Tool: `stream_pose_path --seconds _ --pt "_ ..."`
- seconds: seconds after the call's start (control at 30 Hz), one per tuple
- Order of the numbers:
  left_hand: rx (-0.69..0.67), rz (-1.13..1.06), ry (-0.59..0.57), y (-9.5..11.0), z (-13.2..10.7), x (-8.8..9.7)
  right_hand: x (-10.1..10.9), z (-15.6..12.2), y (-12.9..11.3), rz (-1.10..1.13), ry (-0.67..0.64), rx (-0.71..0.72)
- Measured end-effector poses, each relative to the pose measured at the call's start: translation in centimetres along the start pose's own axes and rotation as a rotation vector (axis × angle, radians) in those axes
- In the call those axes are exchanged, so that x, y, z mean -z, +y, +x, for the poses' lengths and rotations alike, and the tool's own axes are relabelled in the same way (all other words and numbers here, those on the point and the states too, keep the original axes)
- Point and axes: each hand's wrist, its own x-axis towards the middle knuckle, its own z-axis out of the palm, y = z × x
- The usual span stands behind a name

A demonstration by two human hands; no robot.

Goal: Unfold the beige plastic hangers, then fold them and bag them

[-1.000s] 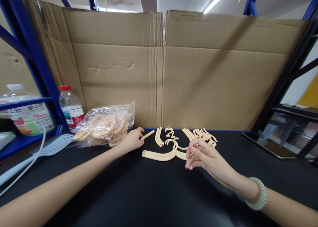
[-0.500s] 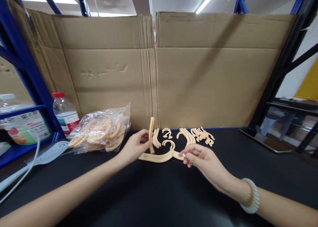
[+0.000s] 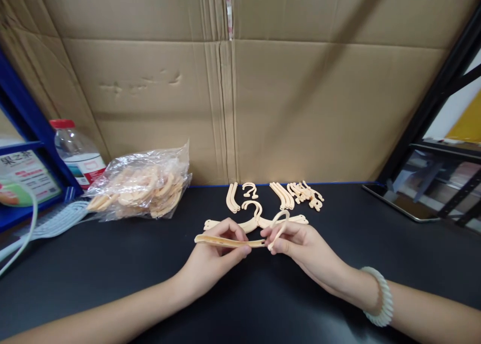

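My left hand (image 3: 216, 253) is closed on a long, slightly curved cream plastic arm piece (image 3: 225, 241), held level over the black table (image 3: 112, 264). My right hand (image 3: 300, 246) pinches a cream hook piece (image 3: 278, 223) and holds it against the right end of that arm piece. Just behind the hands a finished small cream hanger (image 3: 255, 218) lies flat. Farther back lie loose cream parts in groups: curved arms (image 3: 232, 203), a hook (image 3: 249, 189) and a cluster of arms and hooks (image 3: 298, 194).
A clear plastic bag of cream parts (image 3: 141, 188) rests at the back left against a cardboard wall (image 3: 240, 98). A red-capped water bottle (image 3: 77, 151) and blue shelving (image 3: 22, 113) stand at the left. A white cable (image 3: 22, 233) lies there. A dark tablet (image 3: 406, 203) lies at the right.
My left hand lifted an arm piece from the table and brought it toward me. My right hand took up a hook piece and met it. The camera tilted down.
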Motion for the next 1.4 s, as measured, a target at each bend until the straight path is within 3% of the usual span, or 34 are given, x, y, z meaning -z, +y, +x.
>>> stream_pose_path --seconds 0.4,1.4 --pt "-0.040 0.051 -0.026 0.08 0.04 -0.07 -0.17 0.05 -0.18 -0.017 -0.076 -0.058" --pt "-0.017 -0.036 -0.090 -0.05 -0.20 -0.39 -0.80 0.13 0.02 -0.087 -0.030 -0.034"
